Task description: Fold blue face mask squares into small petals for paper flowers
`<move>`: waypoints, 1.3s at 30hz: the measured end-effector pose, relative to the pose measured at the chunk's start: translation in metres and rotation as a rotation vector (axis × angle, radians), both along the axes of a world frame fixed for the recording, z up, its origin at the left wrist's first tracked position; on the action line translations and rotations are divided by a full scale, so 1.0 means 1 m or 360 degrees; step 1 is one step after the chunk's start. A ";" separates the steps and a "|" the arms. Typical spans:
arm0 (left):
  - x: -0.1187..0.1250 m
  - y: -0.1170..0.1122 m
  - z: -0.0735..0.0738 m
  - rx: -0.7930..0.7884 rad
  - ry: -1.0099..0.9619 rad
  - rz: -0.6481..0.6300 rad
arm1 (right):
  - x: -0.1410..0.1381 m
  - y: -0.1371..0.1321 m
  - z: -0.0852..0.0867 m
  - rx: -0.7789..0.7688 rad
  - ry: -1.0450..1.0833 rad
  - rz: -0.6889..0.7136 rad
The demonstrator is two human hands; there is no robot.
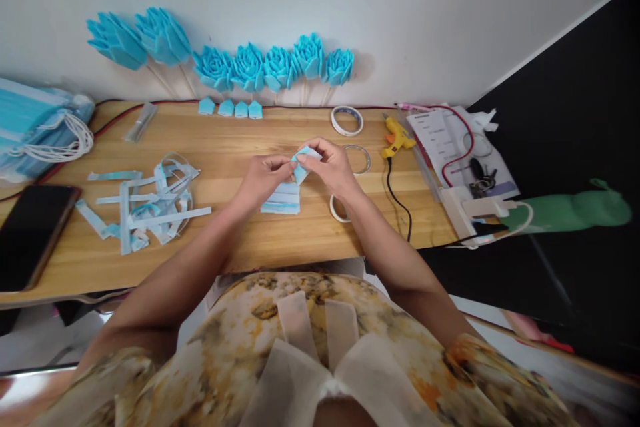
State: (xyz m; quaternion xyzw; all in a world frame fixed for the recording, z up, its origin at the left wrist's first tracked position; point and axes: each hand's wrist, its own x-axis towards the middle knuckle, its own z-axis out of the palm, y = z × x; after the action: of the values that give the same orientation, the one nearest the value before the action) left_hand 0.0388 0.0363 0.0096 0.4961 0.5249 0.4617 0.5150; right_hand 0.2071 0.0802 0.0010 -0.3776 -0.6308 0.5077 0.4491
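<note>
Fabric piece (301,173), fingertip-pinched, between left grip (265,177) and right grip (331,165)

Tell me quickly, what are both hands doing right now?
Left hand: closed, pinching the folded blue cloth.
Right hand: closed, holding the same folded blue cloth.

So there's a phone (35,237) with a dark screen lying at the left end of the desk (250,250). Way over on the right it's kinda cluttered: printed papers (440,137) with keys (484,179) on top, a red wire (444,172) curving across them, a pink pen (413,107) by the wall (415,20), and a green bottle (570,209) just beside a white charger (489,207).
</note>
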 end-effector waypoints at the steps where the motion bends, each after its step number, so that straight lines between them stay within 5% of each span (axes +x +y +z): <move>1: 0.000 0.000 0.000 0.0016 -0.0008 -0.0004 | 0.000 0.000 0.000 0.0041 -0.0003 -0.0007; 14: -0.002 0.003 0.003 -0.0009 -0.0282 -0.0013 | 0.002 0.003 -0.002 0.0219 -0.0007 0.0139; 25: -0.003 0.002 0.003 0.0161 -0.0161 -0.0056 | 0.002 0.002 -0.001 0.0180 -0.0090 0.0099; 39: -0.003 0.002 0.001 0.0249 -0.0098 0.0200 | 0.003 0.000 0.002 -0.0071 -0.0104 0.0101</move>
State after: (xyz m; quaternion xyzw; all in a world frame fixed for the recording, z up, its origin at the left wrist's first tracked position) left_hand 0.0359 0.0388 0.0108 0.4863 0.5013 0.5477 0.4606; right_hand 0.2101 0.0797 0.0033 -0.3838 -0.6452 0.5231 0.4035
